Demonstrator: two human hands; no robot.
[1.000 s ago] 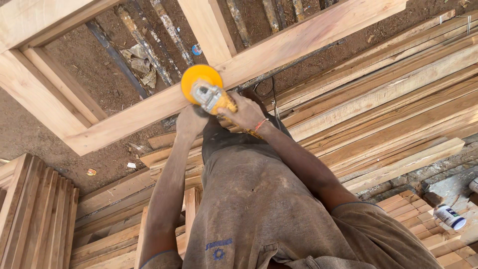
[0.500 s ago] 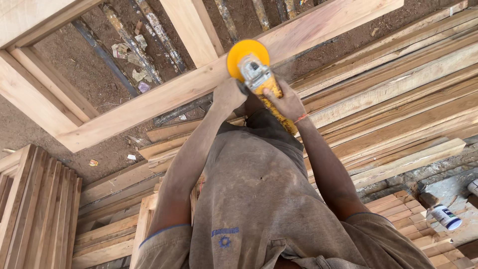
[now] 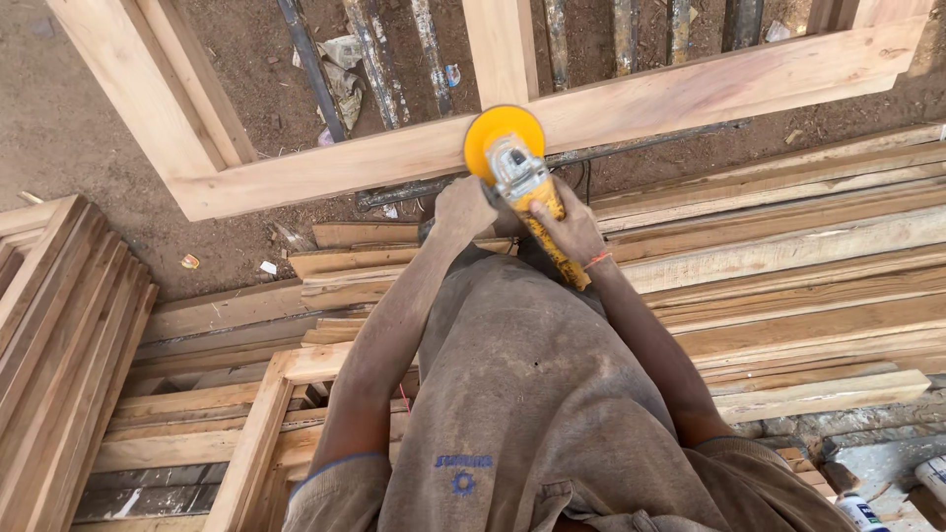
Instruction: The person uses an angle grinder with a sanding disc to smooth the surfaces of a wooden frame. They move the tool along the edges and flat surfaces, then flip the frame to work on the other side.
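Note:
I hold a yellow angle grinder (image 3: 522,187) with both hands. Its round yellow disc (image 3: 504,136) rests against the long rail of a pale wooden frame (image 3: 325,167) lying on the dirt ground. My left hand (image 3: 463,209) grips the side of the grinder's head. My right hand (image 3: 570,232), with an orange band at the wrist, wraps the yellow body behind it. My dusty grey shirt fills the lower middle of the view.
Stacked timber planks (image 3: 788,256) lie to the right and below the frame. More boards (image 3: 59,335) are piled at the left. Metal bars (image 3: 374,59) and scraps lie on the dirt inside the frame. Two cans (image 3: 867,512) stand at the bottom right.
The grinder and both hands have travelled along the frame rail to the right, and the view has shifted with them.

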